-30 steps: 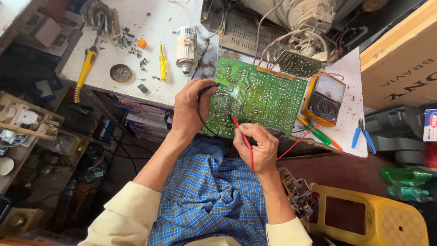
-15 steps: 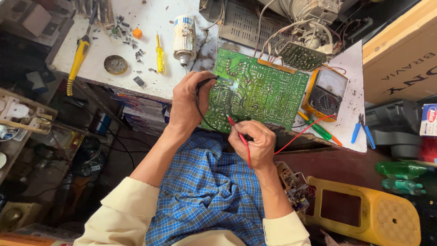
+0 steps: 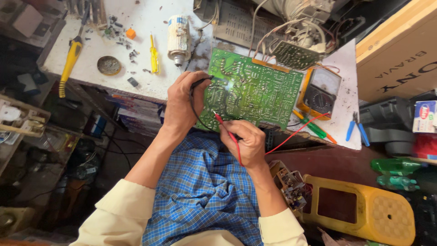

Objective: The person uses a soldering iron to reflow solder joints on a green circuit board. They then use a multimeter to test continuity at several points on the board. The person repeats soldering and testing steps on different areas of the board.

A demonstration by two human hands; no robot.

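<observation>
A large green circuit board [image 3: 255, 89] lies solder side up at the near edge of a white workbench [image 3: 114, 27]. My left hand [image 3: 182, 102] pinches a black test probe [image 3: 200, 83] whose tip touches the board's left edge. My right hand [image 3: 246, 139] grips a red test probe [image 3: 226, 128], its tip set on the board's lower left part. Red and black leads run to an orange analogue multimeter [image 3: 319, 93] lying just right of the board.
On the bench are a yellow utility knife [image 3: 69, 64], a yellow screwdriver [image 3: 154, 54], a round tin [image 3: 109, 65], a white cylinder-shaped part [image 3: 178, 38] and blue-handled pliers [image 3: 356, 130]. A cardboard box [image 3: 400, 54] stands at right. A yellow plastic stool [image 3: 364, 209] sits lower right.
The view has shifted slightly. Both hands stay on the board with the probes; the red probe tip has moved a little along the lower left area.
</observation>
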